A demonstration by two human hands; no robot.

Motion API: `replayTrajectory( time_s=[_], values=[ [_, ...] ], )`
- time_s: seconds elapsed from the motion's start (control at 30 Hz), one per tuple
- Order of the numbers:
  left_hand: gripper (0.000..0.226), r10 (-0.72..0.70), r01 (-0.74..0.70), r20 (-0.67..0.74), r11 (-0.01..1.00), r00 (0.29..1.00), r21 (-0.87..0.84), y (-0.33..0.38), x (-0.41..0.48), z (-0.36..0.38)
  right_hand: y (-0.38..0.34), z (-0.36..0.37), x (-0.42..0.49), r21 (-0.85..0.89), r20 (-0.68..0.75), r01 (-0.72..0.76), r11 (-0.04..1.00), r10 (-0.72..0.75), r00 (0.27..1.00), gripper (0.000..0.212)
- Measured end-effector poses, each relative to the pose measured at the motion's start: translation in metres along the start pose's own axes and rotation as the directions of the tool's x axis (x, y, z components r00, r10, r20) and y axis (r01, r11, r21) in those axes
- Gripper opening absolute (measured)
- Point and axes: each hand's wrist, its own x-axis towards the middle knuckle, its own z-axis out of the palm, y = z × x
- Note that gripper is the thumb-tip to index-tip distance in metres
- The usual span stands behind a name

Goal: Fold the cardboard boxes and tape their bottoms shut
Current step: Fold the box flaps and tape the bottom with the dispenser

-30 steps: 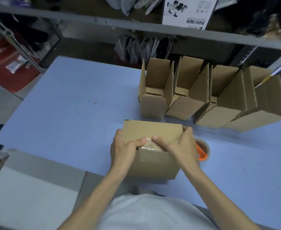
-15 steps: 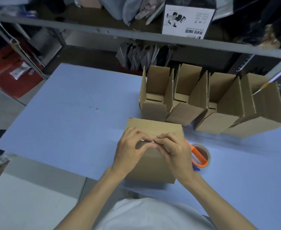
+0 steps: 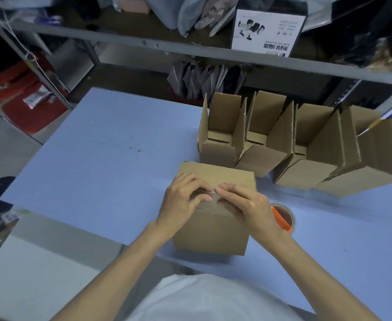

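A closed cardboard box stands on the blue table right in front of me, a flat face turned up. A strip of clear tape runs along its top seam. My left hand and my right hand both lie on that top face. Their bent fingers press down on the tape and the fingertips meet at the middle of the seam. A brown tape roll with an orange cutter lies on the table just right of the box, partly hidden by my right wrist.
Several folded boxes stand in a row at the back right with their flaps up, touching each other. A metal shelf with bags and a white carton runs behind the table. The table's left edge borders a grey surface.
Both hands have moved from the box's near top edge up onto its top face, fingertips coming together over the tape. The box has stayed in place.
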Motion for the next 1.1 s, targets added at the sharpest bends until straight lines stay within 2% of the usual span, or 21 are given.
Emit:
replayTrajectory(
  time_s=[0.07, 0.17, 0.2, 0.27, 0.33, 0.4, 0.5, 0.6, 0.77, 0.83, 0.9, 0.97, 1.03, 1.07, 1.1],
  values=[
    [0.029, 0.032, -0.035, 0.088, 0.999, 0.996, 0.030, -0.011, -0.008, -0.005, 0.005, -0.001, -0.004, -0.058, 0.060, 0.090, 0.994, -0.087, 0.994, 0.040],
    [0.081, 0.109, -0.155, 0.265, 0.975, 0.958, 0.159, -0.023, -0.021, -0.007, 0.016, -0.007, -0.005, -0.119, 0.147, 0.169, 0.978, -0.151, 0.978, 0.059],
    [0.089, 0.101, -0.151, 0.280, 0.975, 0.955, 0.161, -0.024, -0.023, -0.006, 0.017, -0.006, -0.004, -0.121, 0.149, 0.156, 0.980, -0.137, 0.979, 0.063],
    [0.084, 0.062, -0.087, 0.229, 0.991, 0.971, 0.099, -0.019, -0.021, -0.004, 0.009, 0.000, -0.002, -0.068, 0.060, 0.025, 0.997, -0.021, 0.998, 0.058],
    [0.065, 0.045, -0.050, 0.158, 0.998, 0.986, 0.034, -0.013, -0.015, -0.002, -0.004, 0.008, 0.006, -0.027, -0.112, -0.156, 0.987, 0.152, 0.982, 0.041],
    [0.046, 0.024, -0.026, 0.097, 1.000, 0.995, 0.017, -0.009, -0.009, 0.001, -0.011, 0.014, 0.012, -0.072, -0.187, -0.242, 0.968, 0.225, 0.956, 0.035],
    [0.045, -0.030, 0.028, 0.066, 0.999, 0.997, 0.038, -0.010, -0.009, 0.000, -0.007, 0.019, 0.009, -0.134, -0.126, -0.161, 0.978, 0.144, 0.981, 0.031],
    [0.046, 0.007, -0.014, 0.136, 0.999, 0.991, 0.047, -0.014, -0.007, -0.004, 0.002, 0.017, 0.001, -0.168, -0.035, -0.072, 0.983, 0.068, 0.997, 0.045],
    [0.048, 0.043, -0.070, 0.219, 0.991, 0.975, 0.116, -0.015, 0.000, -0.011, 0.002, 0.014, 0.002, -0.150, 0.011, -0.108, 0.983, 0.111, 0.994, 0.055],
    [0.052, 0.055, -0.083, 0.212, 0.989, 0.976, 0.126, -0.012, -0.002, -0.011, -0.001, 0.012, 0.002, -0.133, 0.008, -0.120, 0.984, 0.122, 0.992, 0.052],
    [0.056, 0.059, -0.078, 0.141, 0.989, 0.988, 0.127, -0.007, -0.006, -0.009, -0.003, 0.010, 0.003, -0.084, -0.032, -0.164, 0.983, 0.162, 0.986, 0.041],
    [0.066, -0.066, 0.067, -0.011, 0.993, 0.998, 0.101, -0.003, -0.010, -0.005, -0.005, 0.005, 0.003, -0.016, -0.086, -0.252, 0.968, 0.249, 0.965, 0.033],
    [0.070, -0.304, 0.303, -0.077, 0.953, 0.950, -0.017, -0.002, -0.013, -0.003, -0.006, 0.000, 0.003, 0.064, -0.114, -0.330, 0.942, 0.335, 0.935, 0.027],
    [0.062, -0.418, 0.413, -0.016, 0.903, 0.908, -0.115, -0.001, -0.014, -0.004, -0.006, -0.003, 0.002, 0.109, -0.114, -0.361, 0.926, 0.372, 0.921, 0.024],
    [0.050, -0.491, 0.504, 0.113, 0.837, 0.864, -0.212, -0.002, -0.016, -0.005, -0.005, -0.006, 0.002, 0.151, -0.114, -0.386, 0.910, 0.403, 0.908, 0.022]
  ],
)
